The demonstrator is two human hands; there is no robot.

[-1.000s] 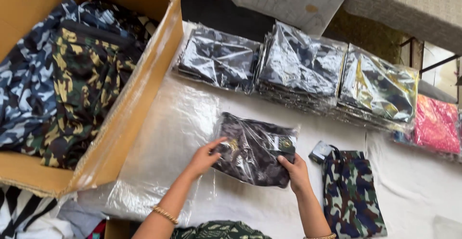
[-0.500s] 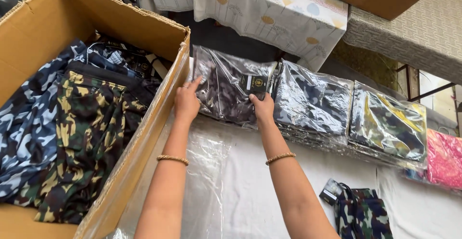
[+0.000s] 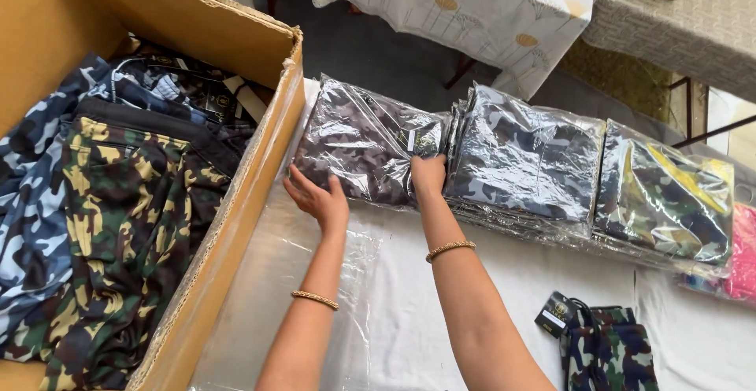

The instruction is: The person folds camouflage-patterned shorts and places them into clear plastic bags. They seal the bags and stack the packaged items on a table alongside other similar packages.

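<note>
Bare white table [image 3: 441, 312] near, cardboard box wall [image 3: 236, 226] left, bagged stacks [image 3: 528, 155] ahead

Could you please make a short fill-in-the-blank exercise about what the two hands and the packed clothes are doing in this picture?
1. Both hands rest on the near edge of the dark bagged garment, the ______ most of the packs in the row.
2. The open cardboard box holds loose clothes in a ______ pattern.
3. Each wrist wears a gold ______.
4. The left hand is flat and open; the right hand lies between the first and ______ packs.

Missing words: left; camouflage; bracelet; second
</note>
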